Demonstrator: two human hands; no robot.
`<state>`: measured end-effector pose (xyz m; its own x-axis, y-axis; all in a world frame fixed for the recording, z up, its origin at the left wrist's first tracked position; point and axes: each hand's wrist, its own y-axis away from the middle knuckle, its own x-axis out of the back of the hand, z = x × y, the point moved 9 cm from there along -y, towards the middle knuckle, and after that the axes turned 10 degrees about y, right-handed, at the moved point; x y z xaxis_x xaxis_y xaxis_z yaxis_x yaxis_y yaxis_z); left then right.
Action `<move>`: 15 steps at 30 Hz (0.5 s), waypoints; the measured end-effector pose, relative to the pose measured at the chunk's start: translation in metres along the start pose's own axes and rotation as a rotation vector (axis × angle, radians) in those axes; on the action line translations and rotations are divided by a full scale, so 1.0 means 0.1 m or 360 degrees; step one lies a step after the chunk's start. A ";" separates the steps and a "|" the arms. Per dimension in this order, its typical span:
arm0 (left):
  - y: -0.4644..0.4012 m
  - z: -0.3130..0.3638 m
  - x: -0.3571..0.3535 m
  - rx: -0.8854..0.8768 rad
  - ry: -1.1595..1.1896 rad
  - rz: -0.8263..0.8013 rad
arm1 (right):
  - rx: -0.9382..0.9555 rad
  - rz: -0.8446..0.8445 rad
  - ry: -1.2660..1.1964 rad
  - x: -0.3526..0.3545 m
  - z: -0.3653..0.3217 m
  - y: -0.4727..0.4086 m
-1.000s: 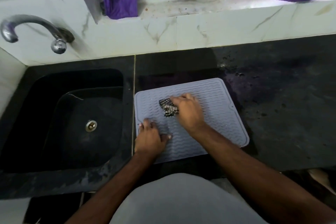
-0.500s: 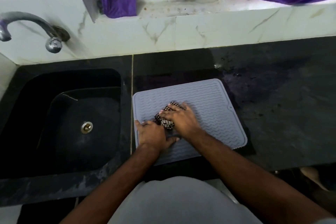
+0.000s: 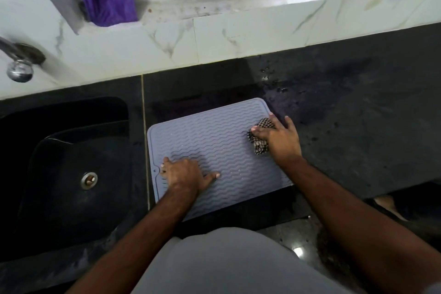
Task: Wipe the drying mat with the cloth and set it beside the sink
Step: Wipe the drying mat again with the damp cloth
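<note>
A dark stone tabletop (image 3: 358,126) runs under the white tiled wall, with a black sink (image 3: 71,174) sunk into it on the left. Just right of the sink lies the grey ridged drying mat (image 3: 214,141), flat and slightly askew. The left hand (image 3: 185,174) presses palm down on the mat's near-left part, fingers spread and straight, arm reaching forward. The right hand (image 3: 279,137) sits at the mat's right edge, fingers curled over a bunched checked cloth (image 3: 260,145).

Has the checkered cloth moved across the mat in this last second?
Yes. The cloth, under the right hand, went from the mat's middle to its right edge, away from the sink.
</note>
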<state>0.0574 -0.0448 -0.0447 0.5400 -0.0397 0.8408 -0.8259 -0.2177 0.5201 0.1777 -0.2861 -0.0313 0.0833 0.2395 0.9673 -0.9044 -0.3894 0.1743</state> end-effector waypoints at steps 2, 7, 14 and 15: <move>0.04 -0.01 -0.01 -0.0004 0.0029 0.0041 | -0.0106 0.0025 0.0014 -0.02 0.11 0.03; 0.29 -0.10 -0.24 0.0149 0.0043 0.0066 | -0.0477 0.0096 -0.0077 0.18 0.10 0.12; 0.45 -0.17 -0.23 -0.0005 0.0321 0.0281 | -0.0007 0.0424 -0.0783 0.72 -1.19 0.15; 0.47 -0.17 -0.24 -0.0047 0.0356 0.0274 | 0.0095 0.0411 -0.0817 0.74 -1.45 0.11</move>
<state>0.0033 -0.0374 -0.0376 0.3448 0.1429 0.9277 -0.9085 -0.1981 0.3681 0.1127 -0.1433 0.0160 0.0685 -0.3263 0.9428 -0.8985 -0.4310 -0.0839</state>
